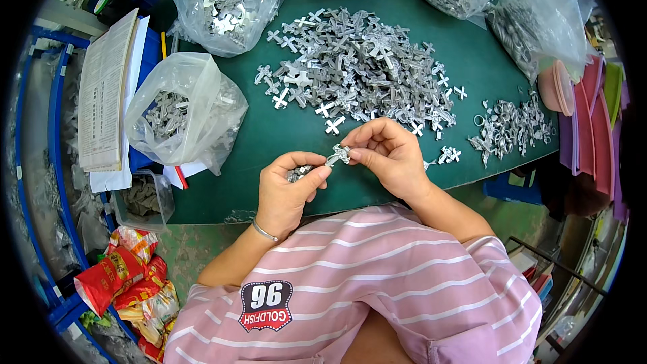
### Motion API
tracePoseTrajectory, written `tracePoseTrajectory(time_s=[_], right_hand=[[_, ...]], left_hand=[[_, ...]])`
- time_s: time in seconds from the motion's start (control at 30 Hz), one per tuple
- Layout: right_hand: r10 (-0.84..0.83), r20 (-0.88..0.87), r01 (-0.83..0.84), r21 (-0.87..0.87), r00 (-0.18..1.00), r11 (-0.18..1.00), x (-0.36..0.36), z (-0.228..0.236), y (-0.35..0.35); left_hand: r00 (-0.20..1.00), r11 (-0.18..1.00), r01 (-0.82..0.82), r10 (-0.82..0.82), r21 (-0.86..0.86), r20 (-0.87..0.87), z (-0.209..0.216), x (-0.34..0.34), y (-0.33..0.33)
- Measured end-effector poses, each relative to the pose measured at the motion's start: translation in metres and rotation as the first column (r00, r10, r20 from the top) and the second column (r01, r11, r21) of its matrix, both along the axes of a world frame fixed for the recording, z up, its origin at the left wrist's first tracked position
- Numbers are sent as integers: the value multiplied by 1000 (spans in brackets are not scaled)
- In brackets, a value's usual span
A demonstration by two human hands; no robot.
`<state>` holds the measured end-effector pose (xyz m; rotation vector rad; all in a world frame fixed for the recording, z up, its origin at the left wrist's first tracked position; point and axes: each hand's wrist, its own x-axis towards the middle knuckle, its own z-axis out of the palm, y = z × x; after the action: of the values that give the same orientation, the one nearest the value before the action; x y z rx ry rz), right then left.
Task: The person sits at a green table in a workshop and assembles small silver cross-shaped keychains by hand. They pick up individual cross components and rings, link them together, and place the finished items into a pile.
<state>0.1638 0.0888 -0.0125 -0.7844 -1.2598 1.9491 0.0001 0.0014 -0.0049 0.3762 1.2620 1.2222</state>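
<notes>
Between the fingertips of both hands is one small silver metal cross (339, 155), held above the near part of the green table. My left hand (286, 189) pinches one end of it and keeps a few more metal pieces (298, 173) tucked under its curled fingers. The other end sits between the thumb and forefinger of my right hand (389, 155). Just beyond my hands lies a large heap of silver crosses (364, 61), with several loose ones around its edge. A few crosses (447, 155) lie right of my right hand.
Right of the heap is a smaller pile of metal rings and parts (515, 129). An open clear bag of metal pieces (176, 111) stands at the left, another bag (229, 3) behind it. More filled bags (539, 20) line the far right. Papers (108, 94) and a plastic bin (143, 199) flank the table's left edge.
</notes>
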Motion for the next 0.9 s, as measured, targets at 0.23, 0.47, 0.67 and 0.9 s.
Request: tracePoseTrajectory(time_s=[0.23,0.47,0.67,0.9], right_hand=[[-35,15,33,116,999,993,-1,2,-4],[22,130,-112,738,991,665,-5,25,6],[-284,531,-387,814,798,434,8,13,18],[-282,455,-309,845,845,437,2,7,7]], left_hand=[[1000,999,22,-22,29,-4,-1,-1,-1],[835,993,16,52,-119,548,-1,-6,4],[903,999,27,-8,-37,429,-14,-8,-1],[977,999,38,-35,-8,210,-7,0,0]])
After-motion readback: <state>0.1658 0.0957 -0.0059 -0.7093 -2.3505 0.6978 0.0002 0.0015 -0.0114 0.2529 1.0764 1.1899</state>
